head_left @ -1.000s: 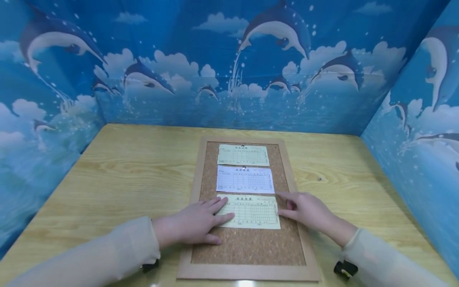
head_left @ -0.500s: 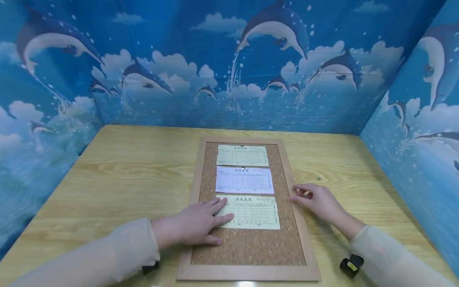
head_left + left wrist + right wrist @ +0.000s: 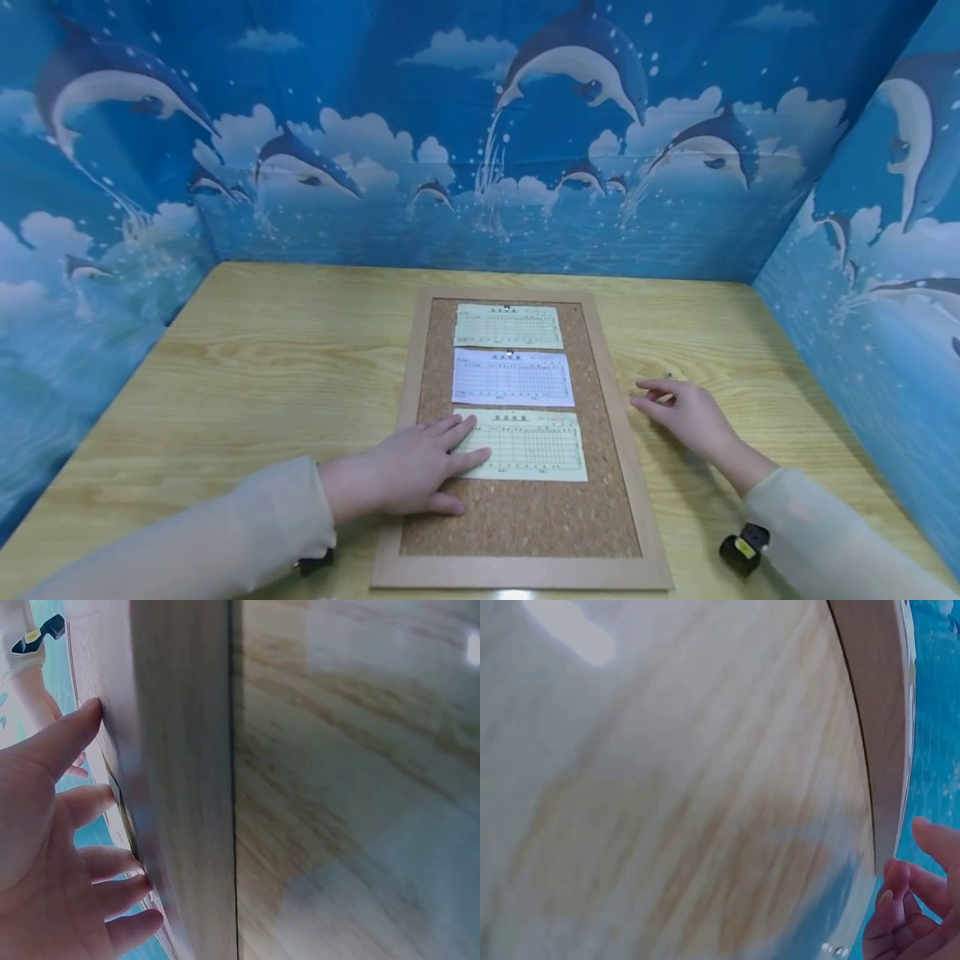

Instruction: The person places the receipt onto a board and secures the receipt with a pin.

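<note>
A wood-framed corkboard (image 3: 525, 521) lies on the table with three printed paper forms on it. My left hand (image 3: 416, 467) rests with fingers spread on the left part of the lowest pale green form (image 3: 536, 446). Above that sit a lilac form (image 3: 513, 379) and another pale green form (image 3: 508, 327), each with a small pin at its top edge. My right hand (image 3: 693, 421) hovers over the table just right of the frame, fingers loosely bent, thumb and index apart, holding nothing visible. Just beyond its fingers lies a small shiny pin (image 3: 668, 375).
The wooden table (image 3: 285, 350) reaches back to a blue dolphin-print curtain (image 3: 420, 125), which also covers both sides. In the right wrist view, small shiny bits (image 3: 832, 949) lie on the tabletop near the fingers. A black wrist strap (image 3: 744, 548) hangs under the right sleeve.
My right hand has left the right edge of the lowest form and moved right and away, past the frame, toward the loose pin. The left hand has stayed in place.
</note>
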Available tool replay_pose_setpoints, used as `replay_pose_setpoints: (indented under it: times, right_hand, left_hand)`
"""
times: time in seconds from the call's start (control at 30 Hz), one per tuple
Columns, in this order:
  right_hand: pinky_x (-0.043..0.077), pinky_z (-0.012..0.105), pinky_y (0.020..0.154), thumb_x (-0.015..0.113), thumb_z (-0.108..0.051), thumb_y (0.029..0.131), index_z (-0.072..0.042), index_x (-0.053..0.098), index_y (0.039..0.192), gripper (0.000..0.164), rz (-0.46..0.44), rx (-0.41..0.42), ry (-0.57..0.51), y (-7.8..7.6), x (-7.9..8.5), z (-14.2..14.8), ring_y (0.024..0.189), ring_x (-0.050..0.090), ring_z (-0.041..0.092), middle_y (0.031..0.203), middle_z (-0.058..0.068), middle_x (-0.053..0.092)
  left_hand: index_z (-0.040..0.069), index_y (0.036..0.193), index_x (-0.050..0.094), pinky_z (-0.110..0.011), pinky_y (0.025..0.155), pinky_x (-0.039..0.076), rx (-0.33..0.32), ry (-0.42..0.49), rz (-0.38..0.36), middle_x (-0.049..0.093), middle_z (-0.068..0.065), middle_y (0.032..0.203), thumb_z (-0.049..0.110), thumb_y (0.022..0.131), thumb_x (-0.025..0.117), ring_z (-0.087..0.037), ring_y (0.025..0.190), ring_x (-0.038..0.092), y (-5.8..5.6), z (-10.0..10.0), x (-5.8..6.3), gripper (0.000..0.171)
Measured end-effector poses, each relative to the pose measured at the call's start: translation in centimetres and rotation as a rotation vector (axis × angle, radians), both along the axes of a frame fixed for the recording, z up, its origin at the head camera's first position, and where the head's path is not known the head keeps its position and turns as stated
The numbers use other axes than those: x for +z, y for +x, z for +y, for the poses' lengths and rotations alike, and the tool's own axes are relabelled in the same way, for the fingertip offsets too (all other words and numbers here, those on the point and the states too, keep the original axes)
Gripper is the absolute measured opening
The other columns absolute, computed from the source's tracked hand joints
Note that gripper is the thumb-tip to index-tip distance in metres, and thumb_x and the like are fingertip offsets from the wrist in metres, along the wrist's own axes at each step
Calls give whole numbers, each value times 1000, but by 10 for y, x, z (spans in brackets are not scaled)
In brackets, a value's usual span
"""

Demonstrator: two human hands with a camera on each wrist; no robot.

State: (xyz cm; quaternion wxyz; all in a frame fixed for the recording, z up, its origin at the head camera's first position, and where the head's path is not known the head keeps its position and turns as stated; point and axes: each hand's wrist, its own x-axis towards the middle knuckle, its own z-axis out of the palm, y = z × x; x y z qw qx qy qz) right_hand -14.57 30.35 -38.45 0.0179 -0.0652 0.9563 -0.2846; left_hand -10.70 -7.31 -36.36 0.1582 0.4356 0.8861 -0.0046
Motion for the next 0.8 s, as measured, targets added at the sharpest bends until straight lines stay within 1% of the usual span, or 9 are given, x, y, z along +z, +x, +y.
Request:
replay_pose_setpoints:
  times: [0.17, 0.3, 0.4, 0.47, 0.67, 0.8]
  right_hand:
    - [46, 30, 61, 62, -31, 91, 7, 61, 116, 45, -30, -75, 0, -5, 1, 12, 79, 62, 23, 88, 7, 65]
    - [48, 37, 66, 59, -32, 92, 8, 60, 117, 47, -37, -116, -2, -9, 0, 23, 84, 62, 30, 86, 11, 68]
    - [48, 42, 71, 58, -32, 93, 8, 59, 117, 47, -43, -138, -1, -11, 0, 28, 86, 62, 32, 87, 13, 69]
    - [48, 44, 72, 58, -32, 93, 8, 60, 117, 47, -54, -153, 0, -12, -1, 32, 85, 62, 31, 88, 15, 68]
    - [49, 44, 73, 57, -32, 93, 9, 59, 117, 47, -83, -190, -7, -15, -4, 39, 81, 64, 26, 99, 23, 66]
    - [49, 38, 69, 57, -30, 93, 9, 60, 113, 44, -100, -204, -8, -17, -6, 42, 75, 63, 20, 96, 21, 66]
  left_hand:
    - [25, 145, 35, -48, 103, 32, -1, 9, 7, 21, -16, 151, 58, 87, 51, -33, 136, 24, 0, -1, 0, 68]
    - [26, 146, 33, -49, 103, 31, 5, 8, 1, 19, -15, 152, 58, 87, 50, -32, 137, 23, 1, -1, -1, 69]
    - [27, 146, 32, -49, 104, 30, 7, 3, -4, 18, -15, 152, 59, 87, 49, -32, 137, 22, 1, -1, 0, 69]
    - [27, 146, 32, -49, 104, 30, 7, 1, -7, 18, -15, 153, 59, 88, 49, -32, 137, 22, 0, -1, 0, 69]
    - [27, 146, 31, -49, 104, 29, 9, 0, -5, 17, -15, 153, 59, 88, 49, -33, 137, 22, 1, -1, -2, 69]
    - [27, 146, 31, -48, 105, 28, 8, -1, 5, 18, -15, 152, 59, 87, 49, -33, 137, 22, 1, -1, -3, 69]
